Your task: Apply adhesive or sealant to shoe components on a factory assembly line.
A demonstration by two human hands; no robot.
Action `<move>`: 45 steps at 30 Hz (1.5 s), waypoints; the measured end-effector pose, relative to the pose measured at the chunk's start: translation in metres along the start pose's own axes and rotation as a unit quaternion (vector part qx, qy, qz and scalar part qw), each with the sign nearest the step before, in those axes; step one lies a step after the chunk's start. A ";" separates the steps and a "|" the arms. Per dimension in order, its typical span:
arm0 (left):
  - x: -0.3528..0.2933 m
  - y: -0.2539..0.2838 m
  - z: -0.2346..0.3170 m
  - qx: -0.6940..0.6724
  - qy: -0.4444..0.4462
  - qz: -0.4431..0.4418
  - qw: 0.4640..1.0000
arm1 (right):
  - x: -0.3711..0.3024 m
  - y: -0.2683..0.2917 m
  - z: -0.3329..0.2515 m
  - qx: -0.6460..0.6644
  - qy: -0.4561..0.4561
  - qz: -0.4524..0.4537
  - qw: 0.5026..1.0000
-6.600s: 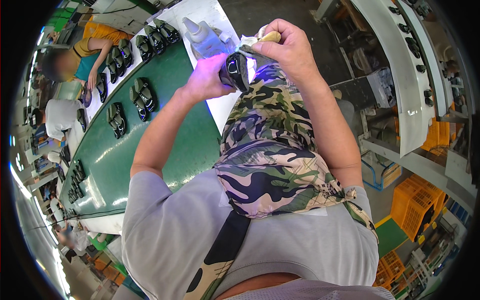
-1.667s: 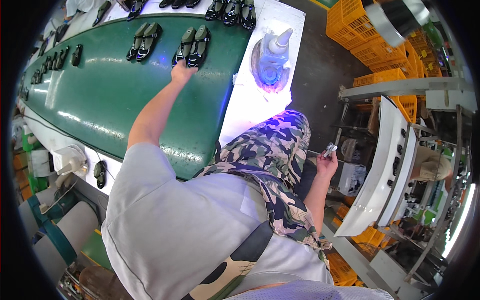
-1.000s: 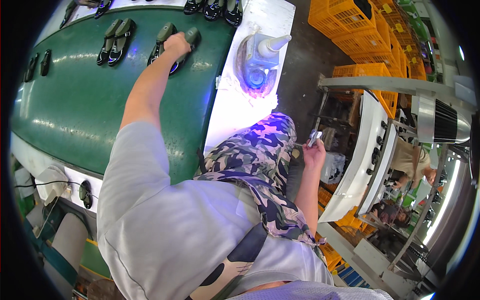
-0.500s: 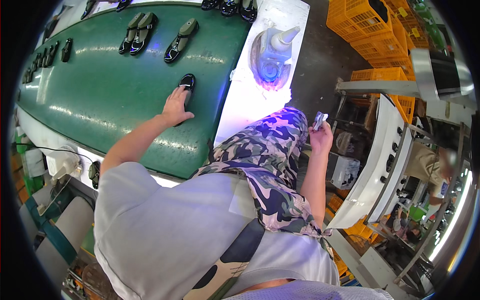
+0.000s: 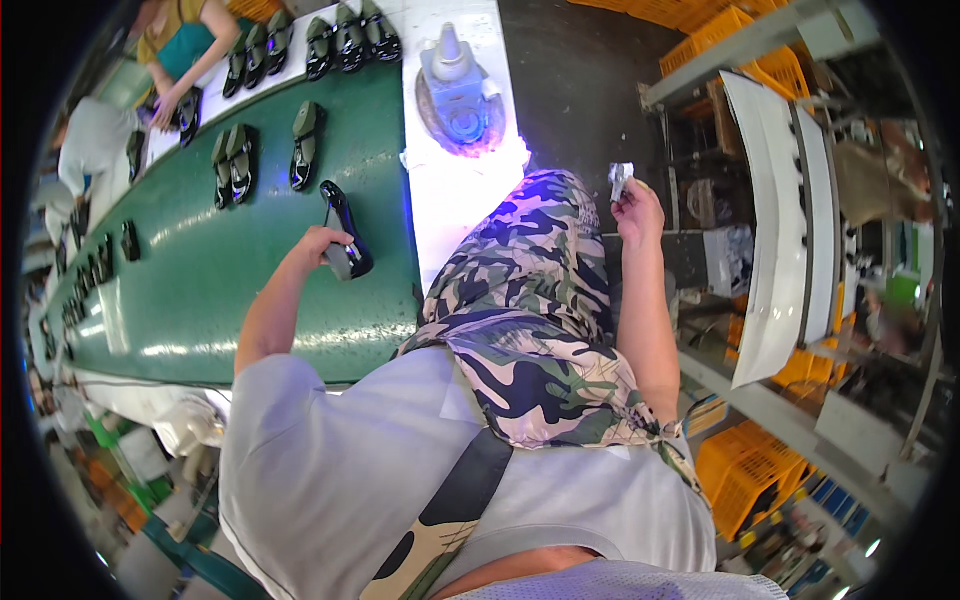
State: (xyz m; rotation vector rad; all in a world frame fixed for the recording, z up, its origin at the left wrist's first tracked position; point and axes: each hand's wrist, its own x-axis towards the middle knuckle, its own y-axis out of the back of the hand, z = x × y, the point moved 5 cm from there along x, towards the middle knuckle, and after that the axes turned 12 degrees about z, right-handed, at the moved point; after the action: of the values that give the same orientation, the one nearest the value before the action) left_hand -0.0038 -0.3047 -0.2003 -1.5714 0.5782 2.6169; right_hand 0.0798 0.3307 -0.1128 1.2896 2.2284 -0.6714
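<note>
My left hand [image 5: 322, 242] grips a shiny black shoe [image 5: 340, 208] with a strap by its heel end, over the near right part of the green table surface [image 5: 270, 310]. The shoe is tilted, with its toe pointing away from me. My right hand [image 5: 638, 212], out to the right of my camouflage apron, pinches a small crumpled silvery-white piece [image 5: 620, 178]; its material is unclear. Farther along the green surface stand a single black shoe [image 5: 304, 150] and a pair of black shoes [image 5: 234, 168], each with a greenish form inside.
A blue-grey bottle-like device [image 5: 456, 95] stands on the white ledge [image 5: 425, 220], lit violet. Several black shoes [image 5: 350, 42] line the far white shelf, where a co-worker [image 5: 190, 50] handles a shoe. Metal frames and orange crates [image 5: 750, 475] are at the right.
My left hand has closed around the shoe and tilted it up off the green surface. My right hand still holds the crumpled piece. The view has turned, bringing the co-worker in at far left.
</note>
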 end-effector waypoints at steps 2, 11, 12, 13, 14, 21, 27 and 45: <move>-0.015 -0.026 0.029 -0.108 -0.084 -0.073 0.988 | 0.007 0.010 0.002 -0.009 0.004 0.012 1.000; -0.167 -0.167 0.209 -0.374 -0.415 -0.234 0.796 | -0.036 -0.047 -0.022 0.021 -0.011 -0.136 0.990; -0.185 -0.176 0.222 -0.333 -0.489 -0.203 0.780 | -0.045 -0.052 -0.028 0.026 -0.012 -0.136 0.990; -0.201 -0.183 0.231 -0.289 -0.560 -0.170 0.757 | -0.057 -0.056 -0.035 0.020 0.006 -0.146 0.989; -0.222 -0.191 0.237 -0.255 -0.601 -0.154 0.741 | -0.067 -0.059 -0.043 0.015 0.026 -0.154 0.988; -0.269 -0.220 0.245 -0.271 -0.502 -0.339 0.748 | -0.110 -0.082 -0.075 0.000 0.145 -0.190 0.971; -0.319 -0.208 0.248 0.041 -0.906 0.021 0.420 | -0.147 -0.105 -0.089 0.012 0.216 -0.224 0.950; -0.317 -0.224 0.246 0.084 -0.925 0.030 0.370 | -0.162 -0.104 -0.074 0.015 0.165 -0.259 0.952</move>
State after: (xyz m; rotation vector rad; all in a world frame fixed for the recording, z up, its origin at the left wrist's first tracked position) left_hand -0.0087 0.0358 0.1087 1.6773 0.3893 2.1412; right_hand 0.0486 0.2261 0.0621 0.8728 2.8863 -0.7104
